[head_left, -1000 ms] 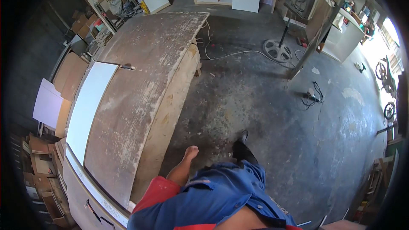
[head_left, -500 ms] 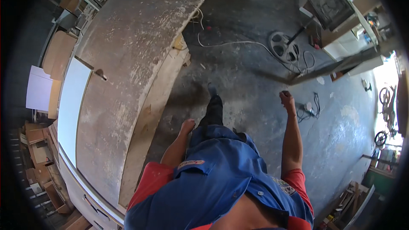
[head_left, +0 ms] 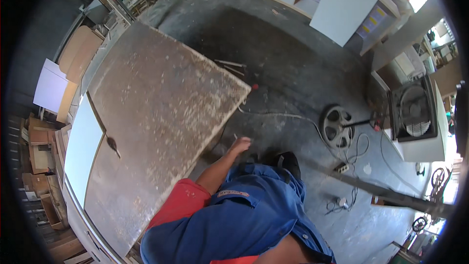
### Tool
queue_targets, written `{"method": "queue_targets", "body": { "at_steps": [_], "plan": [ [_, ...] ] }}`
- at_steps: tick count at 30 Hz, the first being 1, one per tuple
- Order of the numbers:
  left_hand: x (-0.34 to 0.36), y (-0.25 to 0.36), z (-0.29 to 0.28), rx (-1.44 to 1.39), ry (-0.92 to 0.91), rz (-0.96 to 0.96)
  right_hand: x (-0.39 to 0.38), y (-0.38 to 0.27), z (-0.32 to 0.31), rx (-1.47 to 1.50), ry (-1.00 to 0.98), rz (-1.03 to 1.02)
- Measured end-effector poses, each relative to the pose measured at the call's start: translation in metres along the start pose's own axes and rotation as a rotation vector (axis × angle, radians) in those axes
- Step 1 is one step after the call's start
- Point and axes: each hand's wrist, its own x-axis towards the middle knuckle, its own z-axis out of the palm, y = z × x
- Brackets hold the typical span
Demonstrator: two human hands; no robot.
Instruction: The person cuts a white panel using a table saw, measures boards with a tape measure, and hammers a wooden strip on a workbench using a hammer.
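Observation:
My left hand [head_left: 240, 145] hangs low beside the right-hand edge of a big worn worktable [head_left: 166, 102], over the floor. Its fingers are curled in, and nothing shows in them. A small pale stick-like piece lies near the fingertips, seemingly on the floor. My right hand is out of sight. On the scuffed brown tabletop, a white board [head_left: 82, 151] lies along the left side. Near that board's corner is a small dark tool with a thin pale tip [head_left: 112, 144]; its kind is unclear.
A black-framed fan [head_left: 414, 110] stands to the right, with a round wheel-like base [head_left: 337, 124] near it. Loose cables and a power strip [head_left: 343, 168] lie on the floor by a slanting bar [head_left: 376, 186]. Beyond, a white panel [head_left: 344, 7] leans against a shelf unit.
My view has shifted and turned, so the far shelf unit and fan show more fully. My left hand has come forward along the table, and my right hand has left the picture.

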Motion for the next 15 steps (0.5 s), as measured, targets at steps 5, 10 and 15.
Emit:
{"method": "queue_targets", "body": {
  "at_steps": [5, 10, 15],
  "plan": [
    [0.169, 0.231, 0.122, 0.166, 0.071, -0.022, 0.098, -0.06, -0.057, 0.168, 0.042, 0.169],
    [0.292, 0.289, 0.111, 0.112, 0.029, -0.156, 0.23, -0.18, -0.164, 0.021, -0.001, 0.079],
    [0.366, 0.384, 0.083, 0.237, 0.091, -0.192, 0.379, -0.417, -0.356, -0.646, -0.121, -0.162]
  ]
}}
